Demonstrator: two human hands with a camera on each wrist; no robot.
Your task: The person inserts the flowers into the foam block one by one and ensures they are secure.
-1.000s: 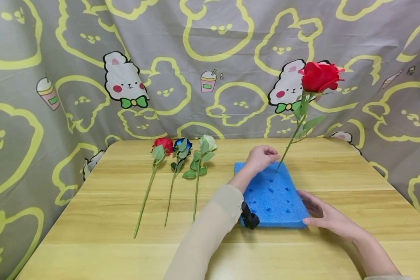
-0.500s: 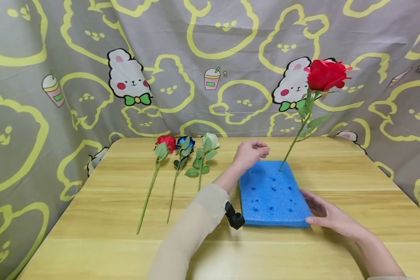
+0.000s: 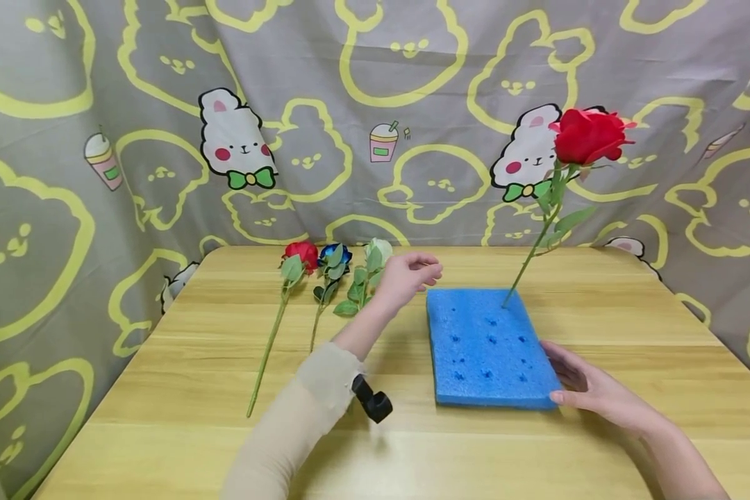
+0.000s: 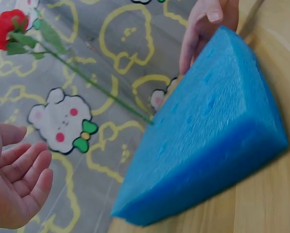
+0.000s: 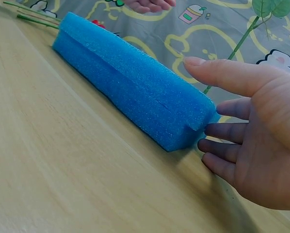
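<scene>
A blue foam block (image 3: pixel 475 347) with several small holes lies on the table. One red rose (image 3: pixel 590 135) stands in it near the far edge, its green stem leaning right. My left hand (image 3: pixel 406 278) is in the air left of the block, fingers loosely bent and holding nothing, as the left wrist view also shows. It partly covers a white rose (image 3: pixel 380 248). My right hand (image 5: pixel 261 121) is at the block's right side, fairly straight fingertips against its end and thumb out above the near corner.
Left of the block, a second red rose (image 3: pixel 300 255) and a blue rose (image 3: pixel 334 257) lie beside the white one, stems toward me. A grey curtain (image 3: pixel 325 42) with yellow cartoon outlines hangs behind the wooden table (image 3: pixel 162 396).
My left hand has moved left, away from the standing rose's stem and off the block toward the lying roses. The right hand stays at the block's side.
</scene>
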